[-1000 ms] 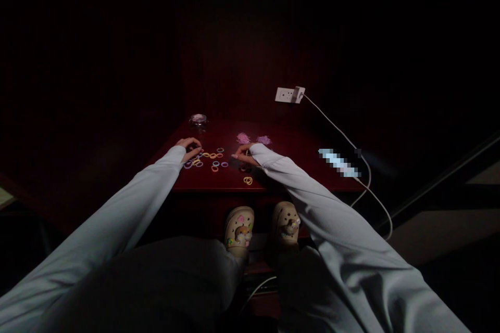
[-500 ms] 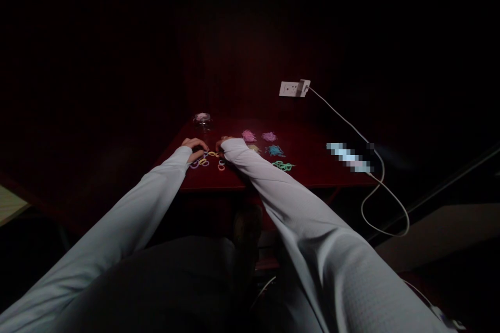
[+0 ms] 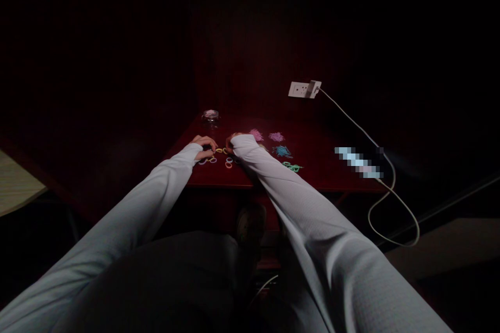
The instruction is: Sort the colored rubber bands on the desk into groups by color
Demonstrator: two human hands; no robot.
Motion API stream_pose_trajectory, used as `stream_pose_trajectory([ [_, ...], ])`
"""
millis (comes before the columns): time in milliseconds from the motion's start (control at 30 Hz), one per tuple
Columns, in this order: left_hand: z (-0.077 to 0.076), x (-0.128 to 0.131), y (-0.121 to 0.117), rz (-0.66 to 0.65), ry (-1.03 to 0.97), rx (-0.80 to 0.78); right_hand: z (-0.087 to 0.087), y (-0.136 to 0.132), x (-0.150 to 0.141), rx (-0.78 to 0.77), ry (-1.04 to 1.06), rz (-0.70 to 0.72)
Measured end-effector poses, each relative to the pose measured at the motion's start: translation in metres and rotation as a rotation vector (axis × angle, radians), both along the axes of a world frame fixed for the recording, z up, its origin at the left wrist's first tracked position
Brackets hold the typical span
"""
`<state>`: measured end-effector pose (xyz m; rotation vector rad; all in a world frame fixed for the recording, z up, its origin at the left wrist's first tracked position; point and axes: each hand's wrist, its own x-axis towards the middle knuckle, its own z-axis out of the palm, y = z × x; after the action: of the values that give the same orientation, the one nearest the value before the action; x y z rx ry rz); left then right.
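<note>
My left hand (image 3: 205, 145) is over the left part of the red table, its fingers bent and the thumb drawn in towards them. Under and beside it lie small elastic hair ties: a purple one (image 3: 202, 162) and a yellow one (image 3: 212, 159). Another yellow hair tie (image 3: 219, 150) lies between the two hands. My right hand (image 3: 230, 144) is just to the right, fingers curled down, mostly covered by its pale sleeve. A pink hair tie (image 3: 228, 165) rests in front of it. Whatever either hand grips is too small to make out.
Right of the hands are a pink pile (image 3: 256, 135), a purple pile (image 3: 276, 137), a blue pile (image 3: 282, 151) and green hair ties (image 3: 292, 167). A clear jar (image 3: 211, 116) stands at the back left. A white cable (image 3: 351, 120) runs from the wall socket (image 3: 300, 89) to a blurred device (image 3: 358, 162).
The whole view has shifted, so the table appears farther right. My left thumb has come in closer to the fingers over the hair ties. My right hand stays beside the left.
</note>
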<state>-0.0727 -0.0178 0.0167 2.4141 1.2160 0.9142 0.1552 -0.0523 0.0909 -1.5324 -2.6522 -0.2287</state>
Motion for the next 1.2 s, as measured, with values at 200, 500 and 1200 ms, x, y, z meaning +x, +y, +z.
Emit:
stream_pose_trajectory([
  [200,-0.006,0.001,0.005,-0.029,0.011,0.014,0.003,0.002,-0.008,-0.024,-0.018,0.013],
  [500,-0.011,-0.002,0.019,-0.021,0.070,-0.035,0.001,0.002,-0.011,-0.020,0.026,0.067],
  [1200,-0.011,-0.002,0.010,-0.019,0.037,0.081,-0.005,0.006,-0.018,-0.181,0.026,0.063],
])
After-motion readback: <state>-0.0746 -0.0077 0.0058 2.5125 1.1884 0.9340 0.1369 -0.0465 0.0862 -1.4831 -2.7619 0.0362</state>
